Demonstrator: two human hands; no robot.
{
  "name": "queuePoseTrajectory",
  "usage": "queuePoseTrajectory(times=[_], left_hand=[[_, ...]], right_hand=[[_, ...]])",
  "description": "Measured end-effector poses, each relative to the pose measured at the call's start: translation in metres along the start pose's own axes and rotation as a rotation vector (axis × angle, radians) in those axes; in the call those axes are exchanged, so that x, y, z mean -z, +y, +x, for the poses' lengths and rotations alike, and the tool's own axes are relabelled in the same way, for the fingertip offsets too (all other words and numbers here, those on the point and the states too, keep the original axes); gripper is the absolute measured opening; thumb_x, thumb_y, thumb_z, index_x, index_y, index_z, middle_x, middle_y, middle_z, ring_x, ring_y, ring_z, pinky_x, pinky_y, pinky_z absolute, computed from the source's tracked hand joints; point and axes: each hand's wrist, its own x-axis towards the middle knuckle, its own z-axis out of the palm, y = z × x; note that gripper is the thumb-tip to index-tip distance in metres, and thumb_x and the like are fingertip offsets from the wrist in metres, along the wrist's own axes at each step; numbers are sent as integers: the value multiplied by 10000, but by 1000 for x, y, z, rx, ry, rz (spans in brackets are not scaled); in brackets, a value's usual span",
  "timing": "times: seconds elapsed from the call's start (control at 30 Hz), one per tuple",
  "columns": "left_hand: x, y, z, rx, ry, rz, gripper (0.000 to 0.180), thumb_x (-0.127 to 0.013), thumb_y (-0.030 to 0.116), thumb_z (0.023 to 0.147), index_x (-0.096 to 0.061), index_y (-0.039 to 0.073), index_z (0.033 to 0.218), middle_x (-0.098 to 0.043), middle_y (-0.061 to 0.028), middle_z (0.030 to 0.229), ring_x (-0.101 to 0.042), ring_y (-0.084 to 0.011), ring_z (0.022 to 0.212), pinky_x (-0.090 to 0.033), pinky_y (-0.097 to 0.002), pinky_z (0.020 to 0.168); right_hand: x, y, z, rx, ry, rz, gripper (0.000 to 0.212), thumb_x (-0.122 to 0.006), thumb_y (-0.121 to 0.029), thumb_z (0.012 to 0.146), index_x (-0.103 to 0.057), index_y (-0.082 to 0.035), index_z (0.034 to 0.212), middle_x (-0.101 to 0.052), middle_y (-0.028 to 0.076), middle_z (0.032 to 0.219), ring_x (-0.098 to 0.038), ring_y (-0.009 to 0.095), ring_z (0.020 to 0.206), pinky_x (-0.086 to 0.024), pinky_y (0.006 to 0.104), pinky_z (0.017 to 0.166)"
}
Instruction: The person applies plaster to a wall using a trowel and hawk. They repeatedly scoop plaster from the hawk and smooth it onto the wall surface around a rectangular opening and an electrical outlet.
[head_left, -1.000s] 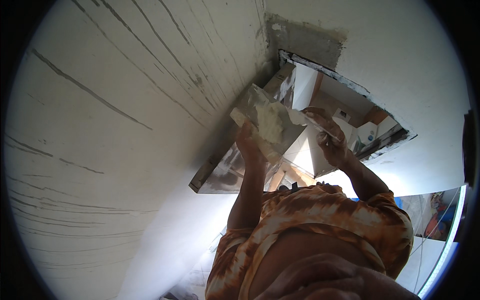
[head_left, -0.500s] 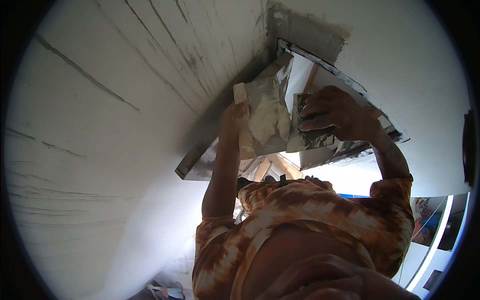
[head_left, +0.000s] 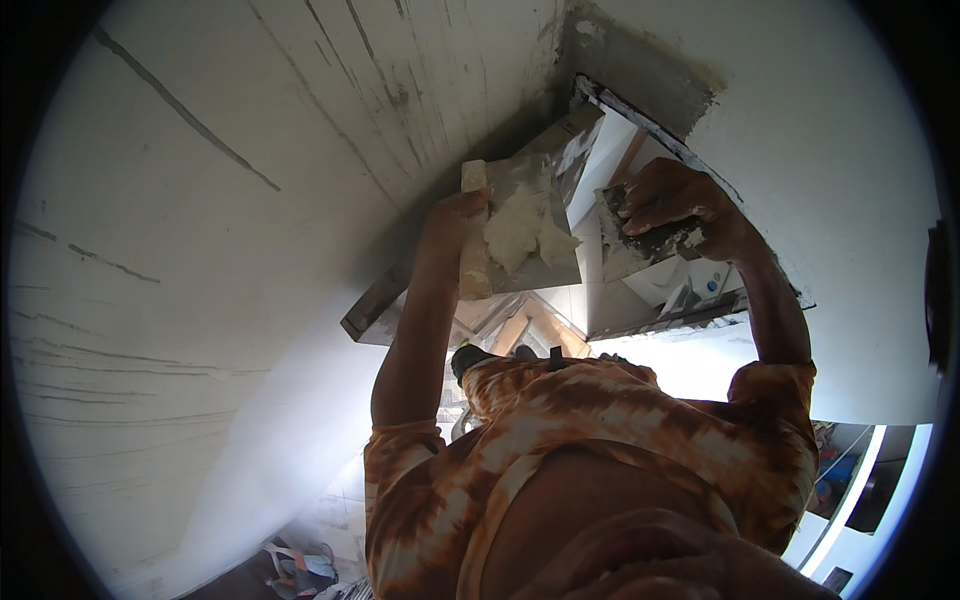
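board (head_left: 530, 250) (plaster-heaped (head_left: 520, 228)) shifted right.

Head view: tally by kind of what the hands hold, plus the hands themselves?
Hands: 2, left hand and right hand
Flat grey plaster boards: 1, in the left hand
Lumps of white plaster: 1, on the board
Grey flat-bladed trowels: 1, in the right hand
Total: 5
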Motion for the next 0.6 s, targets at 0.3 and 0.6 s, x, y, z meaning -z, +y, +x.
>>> queuePoseTrajectory(times=[0.3, 0.6], left_hand=[[-4, 18, 1, -113, 78, -20, 378, -612, 206, 950, -596, -29, 1245, -662, -120, 1088, -652, -191, 929, -525, -337, 830], [-35, -2, -8, -690, 89, -216, 396, -544, 199, 977, -525, -20, 1307, -600, -113, 1144, -613, -207, 1028, -497, -338, 885]], right_hand=[[-4, 15, -8, -51, -63, 12, 316, -695, -1, 735, -754, -91, 1032, -704, 92, 1068, -666, 246, 991, -538, 403, 889], [-95, 23, -53, -562, 376, 1701, 357, -590, -179, 969, -546, 48, 1241, -684, 179, 1093, -719, 273, 944, -625, 412, 752]])
